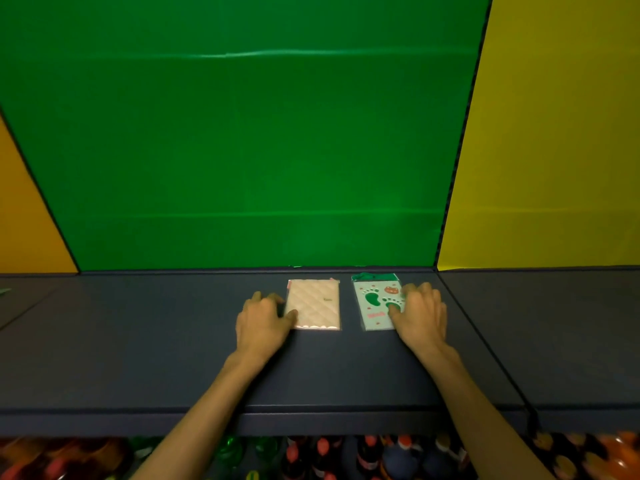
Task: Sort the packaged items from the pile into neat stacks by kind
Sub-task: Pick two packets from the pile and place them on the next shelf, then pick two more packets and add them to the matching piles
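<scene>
While your left hand rests on the dark counter at the left edge of the pink quilted packet, its fingers lie loosely bent, the thumb tip touching the packet's near left corner and the fingertips reaching its left side; it grips nothing. Your right hand lies palm down on the right part of the green footprint packet, fingers spread a little and gently curved, pressing on the top rather than closing round it. You have two packet stacks in front of you, one pink quilted and one pale green printed with green footprints and a red shape; how many packets lie in each stack cannot be told from above. Both stacks lie flat, side by side with a narrow gap between them, near the back of the counter just before the green backdrop. Both of your forearms come up from the lower edge of the view and run forward over the counter's front edge, angled slightly inward, wrists low and hands level with each other. Yellow panels flank the green one on either side. Below the counter's front edge, a row of bottles with red caps shows, blurred.
</scene>
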The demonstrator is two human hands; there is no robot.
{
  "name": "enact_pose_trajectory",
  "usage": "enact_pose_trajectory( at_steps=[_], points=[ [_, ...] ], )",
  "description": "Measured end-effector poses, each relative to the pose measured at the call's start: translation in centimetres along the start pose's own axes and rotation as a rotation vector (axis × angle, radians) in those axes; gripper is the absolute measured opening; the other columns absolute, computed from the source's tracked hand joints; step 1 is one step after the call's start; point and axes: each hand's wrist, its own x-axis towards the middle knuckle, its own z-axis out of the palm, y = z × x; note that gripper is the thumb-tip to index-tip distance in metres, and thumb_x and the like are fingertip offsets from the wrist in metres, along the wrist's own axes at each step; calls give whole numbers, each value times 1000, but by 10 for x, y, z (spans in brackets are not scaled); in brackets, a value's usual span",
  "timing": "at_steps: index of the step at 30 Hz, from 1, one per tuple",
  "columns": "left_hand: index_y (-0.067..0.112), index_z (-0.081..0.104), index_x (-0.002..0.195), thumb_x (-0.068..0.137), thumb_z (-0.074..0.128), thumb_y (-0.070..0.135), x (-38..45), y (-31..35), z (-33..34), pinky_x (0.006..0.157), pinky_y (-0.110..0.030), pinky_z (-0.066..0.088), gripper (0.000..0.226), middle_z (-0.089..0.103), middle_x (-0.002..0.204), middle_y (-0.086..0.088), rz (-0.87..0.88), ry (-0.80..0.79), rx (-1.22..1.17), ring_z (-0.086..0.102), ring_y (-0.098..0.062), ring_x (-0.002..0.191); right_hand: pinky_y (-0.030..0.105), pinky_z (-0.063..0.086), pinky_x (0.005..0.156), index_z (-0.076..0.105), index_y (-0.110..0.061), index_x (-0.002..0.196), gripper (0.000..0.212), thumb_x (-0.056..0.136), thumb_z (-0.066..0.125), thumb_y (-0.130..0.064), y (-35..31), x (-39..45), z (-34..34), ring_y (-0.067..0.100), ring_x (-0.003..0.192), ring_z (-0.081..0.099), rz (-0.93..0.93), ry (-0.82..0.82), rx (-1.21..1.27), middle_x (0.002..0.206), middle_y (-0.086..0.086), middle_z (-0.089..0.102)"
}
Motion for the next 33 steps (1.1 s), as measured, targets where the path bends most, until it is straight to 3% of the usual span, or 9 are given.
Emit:
enact_pose_trajectory(
  at_steps=[5, 8, 15, 20, 33],
  points=[
    [26, 60, 133, 93, 53, 48, -4, -22, -26, 93, -40, 47, 46, 59, 131, -2, 208, 9, 141, 54, -27, 118, 38, 42, 93, 62, -22, 122, 31, 93, 57, -33, -46, -13, 4, 24, 111, 54, -324, -78, 135, 120, 3, 57],
    [27, 52, 140, 94, 48, 53, -9, -47, -46, 99, -40, 45, 53, 52, 144, 1, 233, -6, 203, 49, -24, 129, 38, 43, 93, 63, -24, 120, 29, 94, 55, -34, -89, -27, 8, 22, 111, 55, -440, -116, 219, 119, 0, 59],
    [30, 48, 144, 95, 43, 55, -36, -133, -111, 103, -44, 44, 54, 47, 150, 3, 134, 57, 280, 47, -24, 133, 40, 38, 101, 60, -27, 125, 32, 95, 53, -36, -210, -65, 18, 22, 119, 53, -635, -151, 273, 126, -3, 59],
    [33, 48, 143, 95, 43, 56, -63, -220, -171, 102, -45, 45, 54, 48, 149, 3, 42, 92, 319, 47, -24, 132, 39, 40, 97, 58, -28, 127, 33, 96, 51, -37, -311, -109, 30, 19, 119, 52, -735, -181, 314, 128, -4, 57],
    [36, 44, 145, 95, 39, 60, -132, -460, -319, 100, -44, 44, 56, 46, 150, 5, -91, 101, 396, 45, -23, 134, 40, 41, 96, 56, -28, 129, 34, 96, 52, -38, -561, -236, 66, 22, 118, 53, -830, -227, 355, 127, -3, 58]
  ],
)
